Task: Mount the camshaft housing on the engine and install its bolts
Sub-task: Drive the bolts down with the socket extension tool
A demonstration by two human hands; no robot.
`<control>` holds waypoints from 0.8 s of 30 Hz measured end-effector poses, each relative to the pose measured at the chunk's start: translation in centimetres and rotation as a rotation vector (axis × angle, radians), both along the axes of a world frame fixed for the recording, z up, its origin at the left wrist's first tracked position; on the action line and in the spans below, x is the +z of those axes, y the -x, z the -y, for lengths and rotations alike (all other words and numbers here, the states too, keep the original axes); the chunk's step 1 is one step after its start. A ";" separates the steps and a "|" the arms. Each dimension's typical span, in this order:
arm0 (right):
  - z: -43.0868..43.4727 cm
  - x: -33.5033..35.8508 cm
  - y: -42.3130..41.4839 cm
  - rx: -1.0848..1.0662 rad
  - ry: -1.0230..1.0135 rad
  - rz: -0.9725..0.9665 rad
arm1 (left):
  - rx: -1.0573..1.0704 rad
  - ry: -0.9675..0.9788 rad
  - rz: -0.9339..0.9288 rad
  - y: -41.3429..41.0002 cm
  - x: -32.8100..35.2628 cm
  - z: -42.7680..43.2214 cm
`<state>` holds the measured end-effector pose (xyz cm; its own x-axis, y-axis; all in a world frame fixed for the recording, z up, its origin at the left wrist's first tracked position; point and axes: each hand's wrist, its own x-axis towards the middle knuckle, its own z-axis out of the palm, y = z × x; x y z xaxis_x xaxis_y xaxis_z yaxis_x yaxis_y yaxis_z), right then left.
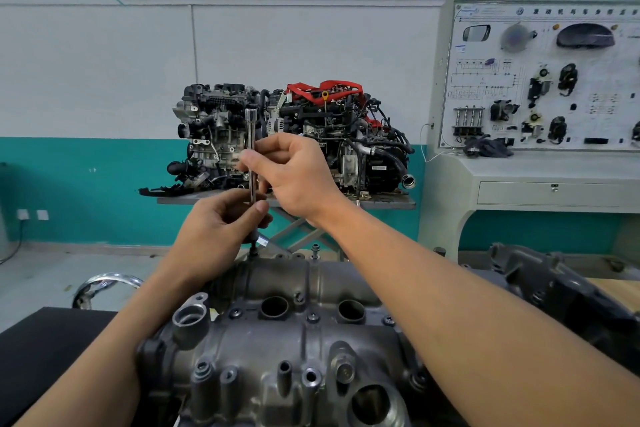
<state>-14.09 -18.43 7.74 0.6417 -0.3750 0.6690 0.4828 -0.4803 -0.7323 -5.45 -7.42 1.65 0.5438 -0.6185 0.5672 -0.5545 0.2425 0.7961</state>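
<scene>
The grey camshaft housing [277,340] lies on the engine in front of me, filling the lower middle of the view. A long chrome socket extension [251,135] stands upright over a bolt [253,251] at the housing's far edge. My right hand [294,173] pinches the bar near its middle with fingers and thumb. My left hand [221,222] grips the bar's lower part just above the bit. Another bolt [315,249] sticks up at the far edge, to the right of the tool. Several more bolt heads sit flush in the housing's top.
A black engine cover [554,288] lies to the right of the housing. Beyond it, two display engines [294,135] stand on a lift table. A training panel [543,80] with car parts stands at the right wall. A chrome ring [104,282] shows at the left.
</scene>
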 end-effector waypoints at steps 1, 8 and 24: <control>0.1 0.0 0.0 -0.011 -0.005 0.011 | 0.019 0.010 0.005 0.0 0.0 0.0; -0.4 0.2 0.4 0.061 -0.018 -0.054 | 0.036 0.076 -0.027 0.0 -0.2 0.0; 0.4 -0.2 -0.2 -0.046 0.028 0.041 | 0.039 0.094 -0.023 0.0 -0.1 -0.2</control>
<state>-13.91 -18.81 7.51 0.5960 -0.3841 0.7051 0.4887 -0.5232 -0.6981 -5.40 -7.24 1.54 0.5799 -0.5410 0.6091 -0.5470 0.2955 0.7833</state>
